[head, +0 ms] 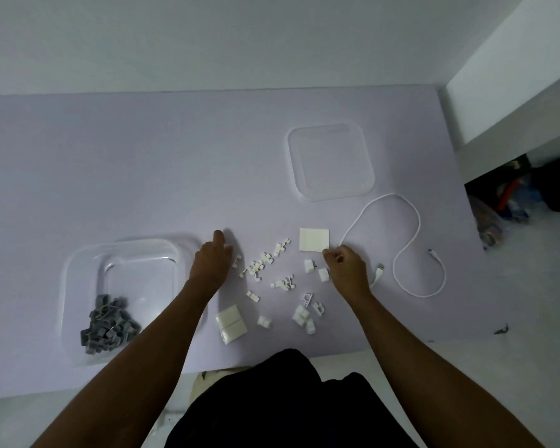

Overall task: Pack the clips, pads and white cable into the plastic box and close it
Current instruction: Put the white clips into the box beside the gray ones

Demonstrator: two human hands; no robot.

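Beside the square pad (pixel 314 239), right hand (pixel 346 265) curls, grip unclear; left hand (pixel 211 261) lies relaxed.

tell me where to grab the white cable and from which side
Probably the larger plug at the near end of the white cable, pinched across its flat sides from above. It looks like the stiffest, thickest part, lies free on the table and sits just right of the right hand. The rest is a limp S-shaped run that would trail behind.
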